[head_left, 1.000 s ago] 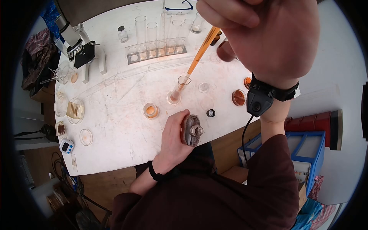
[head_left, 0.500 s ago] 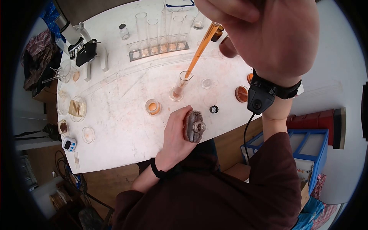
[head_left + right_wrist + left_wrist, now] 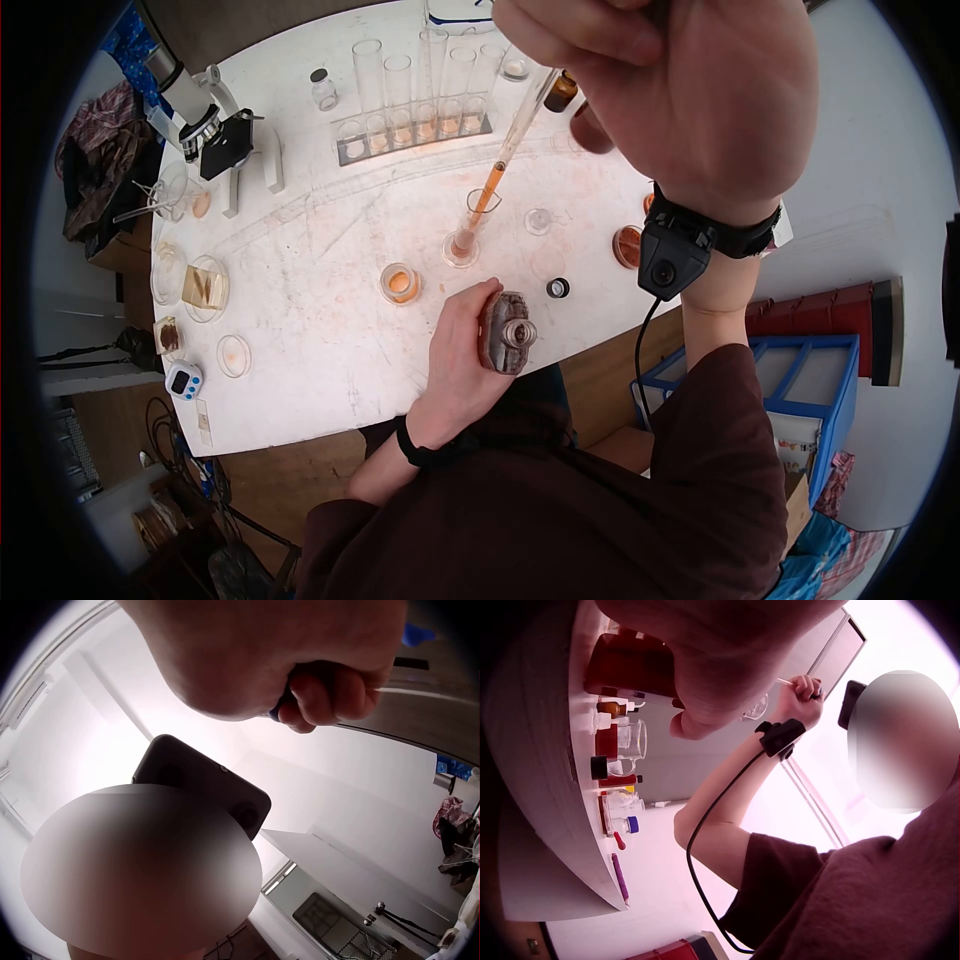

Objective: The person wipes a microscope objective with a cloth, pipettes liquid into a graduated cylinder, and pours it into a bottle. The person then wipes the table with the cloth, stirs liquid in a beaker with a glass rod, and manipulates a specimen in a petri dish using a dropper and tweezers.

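Note:
My right hand (image 3: 700,110) is raised high at the upper right. It grips the top of a long glass pipette (image 3: 518,122), whose upper end is hidden; a bit of blue (image 3: 276,712) shows beneath the curled fingers in the right wrist view. The pipette slants down into the mouth of a slim glass cylinder (image 3: 461,250) on the table, and orange liquid fills only its lower part. At the table's near edge my left hand (image 3: 458,335) holds an uncapped flat-sided bottle (image 3: 498,345) upright; dark red shows through it in the left wrist view.
On the white table (image 3: 320,250) are a jar of orange stuff (image 3: 401,285), a black cap (image 3: 558,288), a rack (image 3: 415,140) of tall glass tubes, several dishes, a timer (image 3: 184,380) and a microscope (image 3: 215,140). An amber bottle (image 3: 562,92) stands beyond the right hand.
Orange liquid in the pipette has dropped from near the hand to just above the cylinder, leaving the upper length clear. Both hands keep nearly the same place.

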A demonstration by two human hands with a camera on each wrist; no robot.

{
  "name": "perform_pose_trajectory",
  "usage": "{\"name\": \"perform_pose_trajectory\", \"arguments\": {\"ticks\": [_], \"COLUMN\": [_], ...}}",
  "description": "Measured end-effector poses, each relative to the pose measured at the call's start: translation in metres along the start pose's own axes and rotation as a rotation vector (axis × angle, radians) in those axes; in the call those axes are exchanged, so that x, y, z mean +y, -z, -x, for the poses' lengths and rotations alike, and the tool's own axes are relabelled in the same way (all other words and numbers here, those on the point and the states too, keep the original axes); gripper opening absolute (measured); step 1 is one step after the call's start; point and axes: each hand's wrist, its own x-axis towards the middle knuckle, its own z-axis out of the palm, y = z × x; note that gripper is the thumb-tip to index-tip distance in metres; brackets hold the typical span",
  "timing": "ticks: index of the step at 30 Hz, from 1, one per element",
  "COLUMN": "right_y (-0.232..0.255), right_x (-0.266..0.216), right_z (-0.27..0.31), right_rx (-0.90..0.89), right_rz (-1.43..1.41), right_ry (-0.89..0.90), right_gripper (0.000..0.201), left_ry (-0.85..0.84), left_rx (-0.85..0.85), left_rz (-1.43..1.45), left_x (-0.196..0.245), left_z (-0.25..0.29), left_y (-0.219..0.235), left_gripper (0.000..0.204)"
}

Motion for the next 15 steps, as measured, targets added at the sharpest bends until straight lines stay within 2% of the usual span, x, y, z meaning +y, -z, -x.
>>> {"name": "perform_pose_trajectory", "arguments": {"ticks": [15], "right_y": [0.004], "right_x": [-0.0103], "right_z": [0.0071], "right_rx": [-0.002], "right_rz": [0.039], "right_ry": [-0.001], "right_gripper": [0.042], "left_ry": [0.022], "left_rx": [0.0], "left_rz": [0.019], "left_x": [0.0005], "left_z": [0.0012], "left_y": [-0.0022], "left_gripper": [0.072]}}
